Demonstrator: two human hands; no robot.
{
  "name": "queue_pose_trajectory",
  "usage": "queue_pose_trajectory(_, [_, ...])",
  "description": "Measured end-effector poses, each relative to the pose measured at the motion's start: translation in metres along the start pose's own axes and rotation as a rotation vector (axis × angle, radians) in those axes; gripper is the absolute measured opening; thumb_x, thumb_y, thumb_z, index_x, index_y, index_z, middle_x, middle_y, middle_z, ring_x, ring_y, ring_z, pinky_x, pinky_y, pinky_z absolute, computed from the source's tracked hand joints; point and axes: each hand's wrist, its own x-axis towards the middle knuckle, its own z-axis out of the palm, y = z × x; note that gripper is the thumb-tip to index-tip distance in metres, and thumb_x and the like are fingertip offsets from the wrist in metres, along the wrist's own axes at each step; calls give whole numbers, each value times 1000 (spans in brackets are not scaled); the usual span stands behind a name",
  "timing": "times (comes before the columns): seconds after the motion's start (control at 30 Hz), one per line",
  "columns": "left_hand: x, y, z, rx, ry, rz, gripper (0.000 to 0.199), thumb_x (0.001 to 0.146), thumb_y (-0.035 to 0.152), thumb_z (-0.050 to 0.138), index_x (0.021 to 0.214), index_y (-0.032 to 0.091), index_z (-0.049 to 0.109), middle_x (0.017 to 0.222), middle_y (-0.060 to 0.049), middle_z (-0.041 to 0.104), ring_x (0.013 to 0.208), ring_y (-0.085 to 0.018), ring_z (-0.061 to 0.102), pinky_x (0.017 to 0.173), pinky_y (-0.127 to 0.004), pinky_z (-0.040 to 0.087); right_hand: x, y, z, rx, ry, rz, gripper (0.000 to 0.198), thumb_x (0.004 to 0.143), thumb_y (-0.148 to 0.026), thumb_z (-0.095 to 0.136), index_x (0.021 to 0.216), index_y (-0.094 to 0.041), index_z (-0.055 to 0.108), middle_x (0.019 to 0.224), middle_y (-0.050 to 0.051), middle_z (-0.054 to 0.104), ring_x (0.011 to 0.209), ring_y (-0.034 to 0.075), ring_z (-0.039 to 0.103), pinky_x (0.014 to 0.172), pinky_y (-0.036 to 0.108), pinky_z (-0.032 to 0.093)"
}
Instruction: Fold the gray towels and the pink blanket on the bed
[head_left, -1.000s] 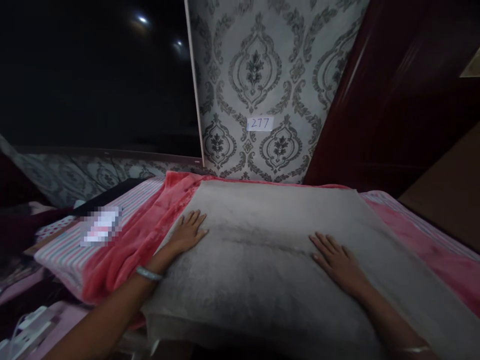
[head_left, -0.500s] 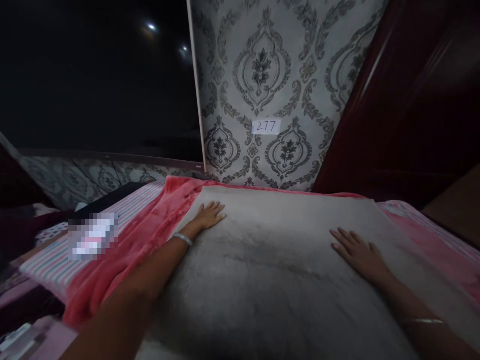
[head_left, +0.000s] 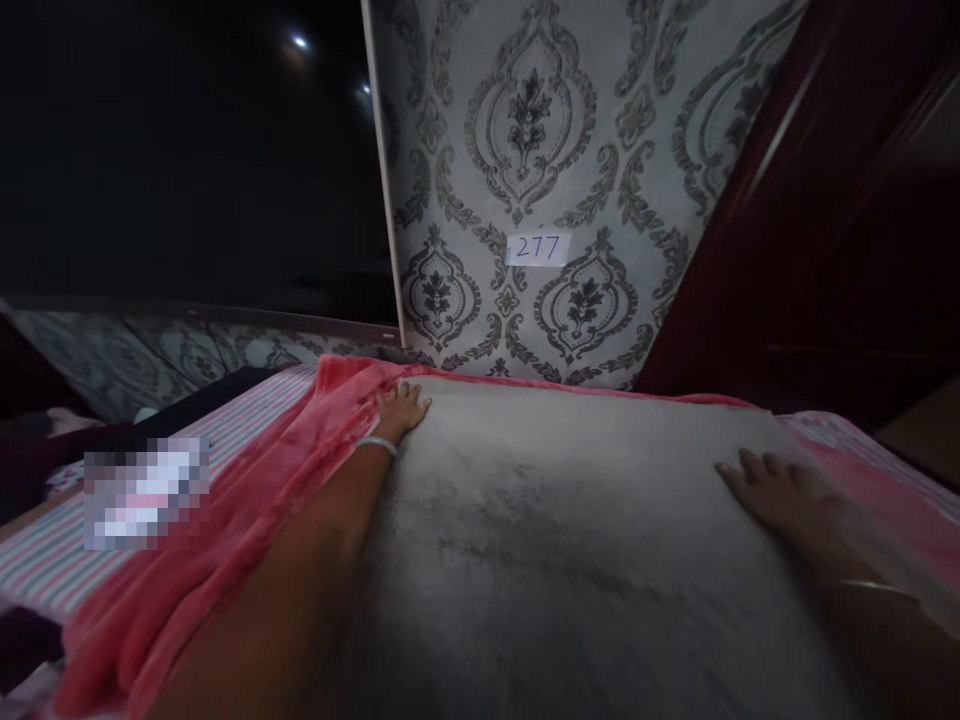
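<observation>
A large grey fleece blanket (head_left: 570, 540) lies spread flat across the bed, its far edge running just in front of the patterned wallpaper (head_left: 525, 150). The person's left hand (head_left: 401, 408) rests palm down on the far left corner of this grey blanket, fingers extended and relaxed, gripping nothing; a silver bangle (head_left: 375, 444) circles the wrist just behind it. The right hand (head_left: 772, 490) lies flat on the blanket near its right edge, fingers spread and pointing towards the wall, likewise open with nothing held. A thin bangle (head_left: 874, 588) shows on the right wrist.

Beneath the grey blanket, a coral-pink plush blanket (head_left: 247, 520) spills out to the left and bunches down towards the near left corner; a strip of the same pink shows along the far edge and again on the right side. Further left, a striped bedsheet (head_left: 67, 560) covers the mattress. A small white label reading 277 (head_left: 537, 248) is stuck to the wallpaper above the blanket's far edge. Dark red wooden panelling (head_left: 810, 220) stands to the right of the wallpaper, and a large dark pane (head_left: 187, 160) fills the upper left.
</observation>
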Motion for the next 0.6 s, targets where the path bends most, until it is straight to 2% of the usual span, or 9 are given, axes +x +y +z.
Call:
queue_pose_trajectory(0.03, [0,8,-1,2,22,-8,73,99,58,25,158,16,37,170,-18,22,156,-42,19,120,-72,16,0,-20,-6,15,-28,5,81,100,-63,14,156,-15,46,159,26,38,144,50,37,101,74,37])
queue_pose_trajectory(0.07, [-1,19,-1,1,49,20,73,99,58,26,157,15,39,169,-18,24,156,-42,17,120,-71,15,1,-42,-12,34,-69,-51,79,100,-63,16,157,-17,44,163,22,33,149,47,30,106,71,34])
queue_pose_trajectory(0.13, [-3,48,1,-16,75,201,72,99,59,28,157,19,39,170,-15,24,157,-38,15,123,-67,12,1,-90,-19,48,-139,-218,70,102,-57,19,160,-22,38,168,15,26,153,41,23,115,67,27])
queue_pose_trajectory(0.23, [-9,97,12,-52,-49,584,70,98,61,32,160,29,33,171,-7,22,158,-34,14,125,-64,11,6,-151,-18,59,-275,-378,65,103,-53,24,163,-28,30,170,8,21,156,34,19,120,64,23])
queue_pose_trajectory(0.3, [-10,122,21,-53,-150,690,71,97,64,33,161,32,31,172,-5,21,159,-34,13,124,-64,10,13,-169,-11,71,-293,-442,64,103,-55,23,163,-32,29,171,5,20,156,33,20,120,65,22])
queue_pose_trajectory(0.37, [-7,134,27,-46,-159,670,70,97,65,33,160,34,31,172,-4,20,159,-33,13,125,-63,10,21,-167,-4,66,-284,-419,64,103,-57,21,162,-34,30,171,3,19,156,33,19,120,65,23])
queue_pose_trajectory(0.43, [1,130,28,-38,-121,595,68,99,62,32,160,34,32,171,-3,21,159,-30,14,126,-60,9,29,-147,-2,40,-272,-336,64,103,-56,21,162,-34,31,171,2,19,156,32,19,120,64,23])
queue_pose_trajectory(0.53, [12,102,19,-34,-72,484,62,101,55,33,158,32,36,169,-6,29,157,-30,20,126,-61,13,38,-95,-2,-18,-236,-219,63,103,-55,23,161,-33,33,170,2,22,156,32,20,122,63,20])
queue_pose_trajectory(0.6, [15,75,8,-39,-30,426,55,103,48,34,155,29,42,165,-9,37,154,-29,29,124,-60,20,38,-54,-2,-35,-200,-132,63,103,-56,24,161,-33,35,170,4,23,155,35,22,120,64,22])
